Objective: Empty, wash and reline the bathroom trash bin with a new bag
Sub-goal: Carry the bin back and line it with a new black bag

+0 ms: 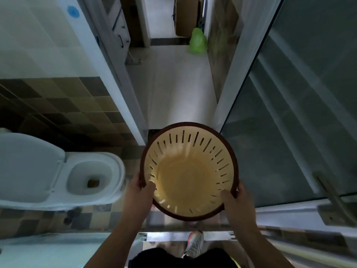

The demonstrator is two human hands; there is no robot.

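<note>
Between the two hands, near centre: bin (190, 171) is being held up off the floor, its mouth facing the camera; the slotted cream inside and dark brown rim are showing; no bag is lining it
Left hand (140, 192): is gripping the bin's left near rim; thumb is curling over the rim into the inside while the fingers are wrapping round the outside; so the fingers are clamped on the bin
Right hand (236, 200): is gripping the right near rim the same way; thumb is lying inside against the slotted wall, fingers are closing round the outside
Bin's place in the room: it is hanging above the doorway threshold, between the toilet (63, 171) on the left and the glass door (299, 113) on the right
Toilet: seat and lid are standing raised; the bowl is lying open
Near edge: a shoe (195, 242) is showing below the bin, on the floor
Far side: a green bag (198, 42) is sitting on the pale floor beyond the doorway, just beside the right wall; a cardboard box (186, 16) is standing behind it
Left wall: brown and tan tiles (58, 101) are running below the pale upper wall
</note>
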